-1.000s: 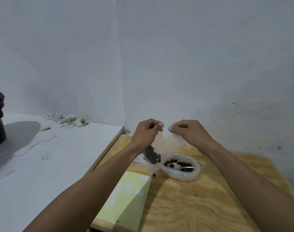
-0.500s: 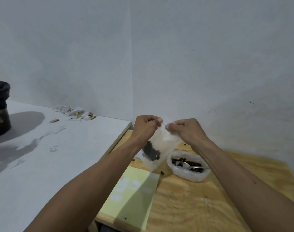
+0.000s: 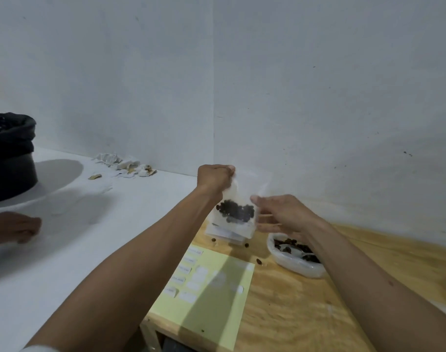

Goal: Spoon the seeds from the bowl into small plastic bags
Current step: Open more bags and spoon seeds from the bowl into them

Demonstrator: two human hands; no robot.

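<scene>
Plywood table [image 3: 305, 308]: bowl [image 3: 295, 262]; yellow label sheet [image 3: 209, 298]; loose seeds [image 3: 259, 261]; bag stack [image 3: 229, 235].

Seed-filled bag [image 3: 234, 214] pinched in left hand [image 3: 214, 177] above table [image 3: 293, 301]

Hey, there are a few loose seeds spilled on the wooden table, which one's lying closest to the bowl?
The loose seed just off the yellow sheet's far right corner, beside the bowl. The other two lie farther left, under the held bag.
</scene>
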